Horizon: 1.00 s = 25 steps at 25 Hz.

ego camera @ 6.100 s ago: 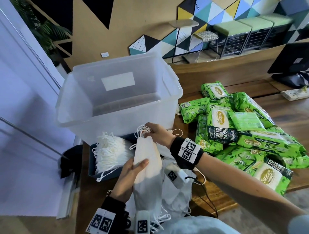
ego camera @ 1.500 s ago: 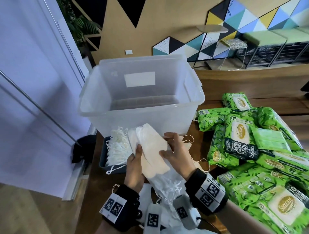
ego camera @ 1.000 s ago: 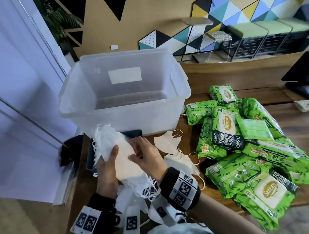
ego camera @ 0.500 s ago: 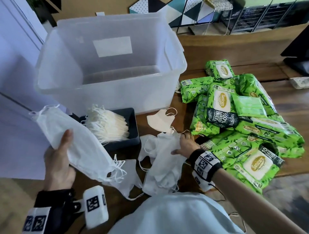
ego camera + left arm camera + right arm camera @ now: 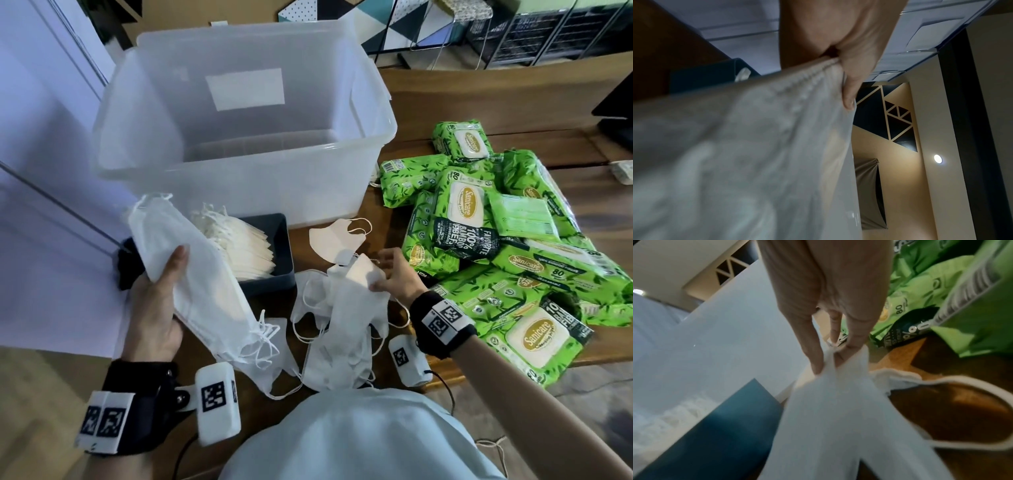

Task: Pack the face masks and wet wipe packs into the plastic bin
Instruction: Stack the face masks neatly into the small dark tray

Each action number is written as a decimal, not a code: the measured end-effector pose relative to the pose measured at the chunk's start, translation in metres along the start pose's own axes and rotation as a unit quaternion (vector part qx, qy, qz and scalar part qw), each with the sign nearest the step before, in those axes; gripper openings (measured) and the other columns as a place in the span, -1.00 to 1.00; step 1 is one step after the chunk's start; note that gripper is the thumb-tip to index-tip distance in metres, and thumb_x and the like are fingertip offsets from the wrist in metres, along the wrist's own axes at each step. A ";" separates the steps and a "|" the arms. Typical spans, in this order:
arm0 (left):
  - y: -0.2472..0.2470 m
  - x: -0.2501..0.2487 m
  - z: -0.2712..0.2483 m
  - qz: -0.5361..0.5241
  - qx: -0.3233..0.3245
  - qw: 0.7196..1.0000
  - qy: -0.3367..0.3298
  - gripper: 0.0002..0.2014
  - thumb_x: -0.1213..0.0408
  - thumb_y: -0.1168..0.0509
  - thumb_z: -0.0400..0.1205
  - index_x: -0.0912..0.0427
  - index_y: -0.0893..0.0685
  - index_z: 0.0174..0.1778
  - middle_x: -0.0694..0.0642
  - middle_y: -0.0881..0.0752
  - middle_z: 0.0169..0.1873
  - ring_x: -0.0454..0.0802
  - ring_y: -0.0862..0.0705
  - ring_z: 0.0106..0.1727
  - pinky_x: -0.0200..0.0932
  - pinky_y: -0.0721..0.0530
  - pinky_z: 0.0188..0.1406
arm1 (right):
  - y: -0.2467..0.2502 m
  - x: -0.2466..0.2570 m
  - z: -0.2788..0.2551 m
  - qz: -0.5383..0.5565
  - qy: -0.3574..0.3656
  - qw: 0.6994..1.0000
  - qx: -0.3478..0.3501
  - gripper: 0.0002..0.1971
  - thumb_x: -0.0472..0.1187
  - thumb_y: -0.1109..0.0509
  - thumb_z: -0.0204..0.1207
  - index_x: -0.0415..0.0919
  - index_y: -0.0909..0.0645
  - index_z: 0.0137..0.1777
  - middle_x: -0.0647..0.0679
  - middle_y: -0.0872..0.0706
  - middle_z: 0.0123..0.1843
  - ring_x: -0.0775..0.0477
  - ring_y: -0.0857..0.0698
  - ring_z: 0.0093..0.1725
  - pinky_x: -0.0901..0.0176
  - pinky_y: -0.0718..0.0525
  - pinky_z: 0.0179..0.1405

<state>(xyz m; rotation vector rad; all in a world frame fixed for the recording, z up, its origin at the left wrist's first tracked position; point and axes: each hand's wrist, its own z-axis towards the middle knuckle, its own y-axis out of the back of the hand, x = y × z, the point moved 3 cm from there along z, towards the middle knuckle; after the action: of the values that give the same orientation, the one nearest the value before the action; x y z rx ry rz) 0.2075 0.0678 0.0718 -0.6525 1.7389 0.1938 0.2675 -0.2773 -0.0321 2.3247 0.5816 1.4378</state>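
Note:
My left hand (image 5: 156,301) grips a thick stack of white face masks (image 5: 195,274), held up left of the dark tray; in the left wrist view the thumb (image 5: 849,91) presses on the stack of face masks (image 5: 735,154). My right hand (image 5: 390,277) pinches the top of a loose heap of white masks (image 5: 342,329) lying on the table; the right wrist view shows its fingertips (image 5: 818,365) pinching a white mask (image 5: 838,418). One single mask (image 5: 334,241) lies beyond that heap. The clear plastic bin (image 5: 246,161) stands behind. Green wet wipe packs (image 5: 496,246) are piled at the right.
A dark tray (image 5: 277,246) with a row of masks (image 5: 236,243) sits in front of the bin. The wooden table (image 5: 445,89) runs right, with a black monitor base (image 5: 616,102) at its far right edge. A pale wall panel (image 5: 41,171) stands at the left.
The left hand carried its stack of masks out to the left, then back toward the tray. The right hand let go of that stack and dropped to the loose heap, now pinching it.

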 end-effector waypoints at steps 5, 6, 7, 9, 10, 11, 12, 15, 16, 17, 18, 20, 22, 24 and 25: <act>-0.030 0.014 -0.010 0.033 0.051 0.998 0.028 -0.84 0.34 -0.30 0.62 0.08 -0.76 -0.20 -0.07 -0.81 -0.29 -0.21 -0.77 -0.26 -0.30 -0.73 -0.37 | 0.002 0.002 -0.009 0.026 0.050 0.995 -0.080 -0.10 -0.55 -0.54 0.26 -0.19 -0.21 0.58 -0.16 -0.55 0.39 -0.08 -0.69 0.18 0.17 -0.66 0.12; -0.033 0.018 -0.009 0.033 0.049 0.997 0.042 -0.92 0.32 -0.32 0.61 0.10 -0.72 -0.12 -0.02 -0.80 -0.21 -0.16 -0.77 -0.23 -0.29 -0.72 -0.37 | 0.002 0.002 -0.010 0.047 0.063 0.993 -0.088 -0.16 -0.55 -0.53 0.27 -0.23 -0.29 0.54 -0.12 -0.51 0.43 -0.02 -0.67 0.22 0.29 -0.64 0.10; -0.035 0.022 -0.008 0.032 0.047 0.997 0.054 -0.93 0.31 -0.33 0.60 0.13 -0.68 -0.05 0.03 -0.78 -0.15 -0.12 -0.76 -0.18 -0.27 -0.71 -0.34 | 0.001 0.001 -0.012 0.069 0.073 0.990 -0.095 -0.26 -0.56 -0.53 0.27 -0.27 -0.40 0.47 -0.14 -0.43 0.50 0.03 -0.63 0.27 0.40 -0.62 0.11; -0.041 0.028 -0.009 0.036 0.061 0.995 0.066 -0.85 0.31 -0.33 0.59 0.22 -0.67 0.05 0.08 -0.76 -0.09 -0.03 -0.74 -0.10 -0.22 -0.74 -0.30 | 0.003 -0.001 -0.013 0.112 0.081 0.984 -0.113 -0.58 -0.54 -0.53 0.28 -0.31 -0.65 0.15 -0.21 -0.46 0.48 0.02 -0.52 0.42 0.33 -0.57 0.25; -0.046 0.030 -0.011 0.038 0.073 0.994 0.070 -0.84 0.31 -0.33 0.60 0.24 -0.67 0.06 0.09 -0.77 -0.11 -0.02 -0.75 -0.10 -0.22 -0.76 -0.31 | 0.005 0.001 -0.015 0.151 0.077 0.979 -0.116 -0.77 -0.53 -0.51 0.31 -0.29 -0.70 -0.07 -0.21 -0.57 0.37 -0.02 -0.53 0.42 0.21 -0.55 0.30; -0.051 0.031 -0.012 0.038 0.085 0.993 0.074 -0.86 0.31 -0.33 0.60 0.23 -0.67 0.04 0.08 -0.79 -0.15 -0.03 -0.77 -0.14 -0.24 -0.76 -0.33 | 0.008 0.004 -0.019 0.196 0.062 0.973 -0.106 -0.84 -0.53 -0.48 0.35 -0.26 -0.67 -0.23 -0.23 -0.67 0.22 -0.05 -0.63 0.29 0.09 -0.60 0.25; -0.056 0.032 -0.014 0.038 0.099 0.991 0.076 -0.87 0.31 -0.33 0.60 0.22 -0.67 0.02 0.06 -0.82 -0.20 -0.05 -0.79 -0.18 -0.25 -0.76 -0.34 | 0.011 0.010 -0.024 0.239 0.058 0.965 -0.094 -0.82 -0.52 -0.43 0.41 -0.24 -0.62 -0.29 -0.22 -0.73 0.03 -0.04 -0.70 0.04 0.05 -0.65 0.08; -0.070 0.036 -0.018 0.048 0.129 0.987 0.080 -0.87 0.29 -0.33 0.60 0.24 -0.69 0.01 0.04 -0.84 -0.28 -0.08 -0.81 -0.24 -0.26 -0.74 -0.34 | 0.026 0.042 -0.043 0.309 0.098 0.944 -0.054 -0.85 -0.41 -0.35 0.53 -0.16 -0.57 -0.20 -0.15 -0.67 -0.31 -0.03 -0.60 -0.35 0.17 -0.63 -0.37; -0.075 0.039 -0.019 0.055 0.138 0.985 0.088 -0.86 0.28 -0.33 0.60 0.25 -0.69 0.01 0.06 -0.84 -0.28 -0.07 -0.81 -0.24 -0.26 -0.73 -0.34 | 0.031 0.057 -0.050 0.333 0.120 0.934 -0.042 -0.87 -0.39 -0.34 0.54 -0.15 -0.57 -0.15 -0.16 -0.64 -0.32 -0.03 -0.59 -0.36 0.20 -0.63 -0.41; -0.079 0.041 -0.019 0.062 0.145 0.983 0.095 -0.85 0.27 -0.33 0.61 0.25 -0.70 0.01 0.08 -0.84 -0.26 -0.06 -0.81 -0.22 -0.25 -0.73 -0.31 | 0.035 0.070 -0.055 0.350 0.142 0.925 -0.035 -0.89 -0.37 -0.34 0.54 -0.14 -0.57 -0.11 -0.19 -0.60 -0.32 -0.05 -0.58 -0.35 0.19 -0.62 -0.42; -0.083 0.045 -0.019 0.066 0.154 0.981 0.101 -0.83 0.26 -0.34 0.61 0.26 -0.70 0.03 0.10 -0.84 -0.23 -0.03 -0.81 -0.18 -0.22 -0.74 -0.26 | 0.036 0.086 -0.061 0.372 0.159 0.914 -0.021 -0.90 -0.35 -0.35 0.53 -0.13 -0.57 -0.08 -0.22 -0.57 -0.30 -0.06 -0.57 -0.33 0.16 -0.60 -0.41; -0.091 0.051 -0.019 0.070 0.163 0.977 0.117 -0.77 0.25 -0.38 0.59 0.30 -0.71 0.09 0.22 -0.82 -0.09 0.11 -0.79 -0.04 -0.06 -0.75 -0.05 | 0.030 0.110 -0.066 0.424 0.167 0.889 0.037 -0.91 -0.30 -0.38 0.47 -0.15 -0.56 -0.06 -0.14 -0.63 -0.30 -0.05 -0.59 -0.35 0.16 -0.57 -0.38; -0.096 0.056 -0.019 0.056 0.180 0.973 0.132 -0.72 0.28 -0.42 0.53 0.33 -0.71 0.10 0.31 -0.79 -0.02 0.21 -0.77 0.00 0.08 -0.73 0.04 | 0.011 0.126 -0.064 0.423 0.154 0.889 0.088 -0.90 -0.37 -0.34 0.50 -0.21 -0.54 -0.03 0.01 -0.69 -0.34 0.09 -0.63 -0.41 0.24 -0.59 -0.44; -0.100 0.058 -0.022 0.021 0.217 0.967 0.131 -0.70 0.35 -0.32 0.51 0.35 -0.69 0.14 0.32 -0.79 0.00 0.21 -0.77 0.00 0.10 -0.72 0.06 | -0.009 0.130 -0.057 0.285 0.180 0.941 0.046 -0.90 -0.41 -0.36 0.52 -0.25 -0.53 -0.04 0.09 -0.68 -0.41 0.20 -0.60 -0.49 0.25 -0.56 -0.46; -0.100 0.058 -0.024 0.012 0.222 0.965 0.138 -0.71 0.37 -0.30 0.51 0.34 -0.69 0.14 0.31 -0.79 -0.02 0.21 -0.77 0.00 0.08 -0.73 0.05 | -0.017 0.129 -0.053 0.203 0.201 0.958 0.010 -0.89 -0.40 -0.39 0.51 -0.25 -0.52 -0.05 0.11 -0.64 -0.46 0.27 -0.55 -0.55 0.23 -0.54 -0.45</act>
<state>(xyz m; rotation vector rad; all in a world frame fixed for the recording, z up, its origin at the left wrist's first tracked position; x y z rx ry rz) 0.2310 -0.0444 0.0450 -0.3370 1.9720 -0.2793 0.2694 -0.1931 0.0804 2.2632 0.2174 2.1286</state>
